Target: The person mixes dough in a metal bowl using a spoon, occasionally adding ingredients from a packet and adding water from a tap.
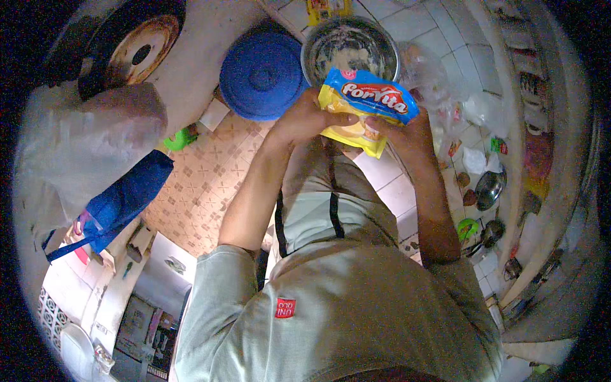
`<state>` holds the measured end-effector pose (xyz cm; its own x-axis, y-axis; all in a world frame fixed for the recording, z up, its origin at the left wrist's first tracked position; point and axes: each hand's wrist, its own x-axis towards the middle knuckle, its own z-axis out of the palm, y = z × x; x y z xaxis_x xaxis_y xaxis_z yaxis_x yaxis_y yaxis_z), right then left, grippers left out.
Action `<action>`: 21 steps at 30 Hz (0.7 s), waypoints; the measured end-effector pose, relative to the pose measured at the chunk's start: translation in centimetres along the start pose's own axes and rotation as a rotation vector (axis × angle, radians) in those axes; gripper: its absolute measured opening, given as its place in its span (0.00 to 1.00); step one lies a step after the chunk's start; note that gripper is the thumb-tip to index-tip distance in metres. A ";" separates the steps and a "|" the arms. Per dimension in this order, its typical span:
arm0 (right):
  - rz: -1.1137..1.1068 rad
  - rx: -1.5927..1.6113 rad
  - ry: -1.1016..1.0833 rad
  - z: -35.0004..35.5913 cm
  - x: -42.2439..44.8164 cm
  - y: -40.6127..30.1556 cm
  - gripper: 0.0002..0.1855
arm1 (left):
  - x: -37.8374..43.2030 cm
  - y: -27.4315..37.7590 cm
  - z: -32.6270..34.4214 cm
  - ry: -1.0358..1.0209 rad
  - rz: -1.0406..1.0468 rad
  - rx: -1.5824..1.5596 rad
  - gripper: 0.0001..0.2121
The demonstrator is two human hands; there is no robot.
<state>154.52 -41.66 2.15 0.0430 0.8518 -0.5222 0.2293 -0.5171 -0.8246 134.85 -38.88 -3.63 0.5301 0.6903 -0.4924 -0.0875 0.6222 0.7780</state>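
Note:
A blue and yellow Forvita packet point(365, 102) is held up in front of me between both hands. My left hand point(312, 114) grips its left side, the thumb lying across the front. On the opposite side my right hand point(405, 129) pinches the packet, its thumb close to the left one. Just beyond the packet stands a round metal bowl point(351, 47) with a pale, lumpy substance inside, partly hidden by the packet. Whether the packet is open cannot be seen.
A blue round lid point(262, 76) sits left of the bowl. A yellow packet point(327, 9) lies behind it. At right, the tiled counter holds plastic bags point(477, 107), a metal bowl point(490, 190) and a green round item point(468, 229). A blue bag point(129, 196) hangs at left.

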 end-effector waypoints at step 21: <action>-0.129 -0.635 -0.308 -3.5 2.7 3.2 0.26 | 2.2 -0.5 -2.4 -0.147 0.027 0.584 0.18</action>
<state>158.72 -40.72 -1.11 -0.2780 0.7917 -0.5440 0.7396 -0.1850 -0.6471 134.04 -36.76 -6.04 0.6487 0.6190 -0.4428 0.3529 0.2708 0.8956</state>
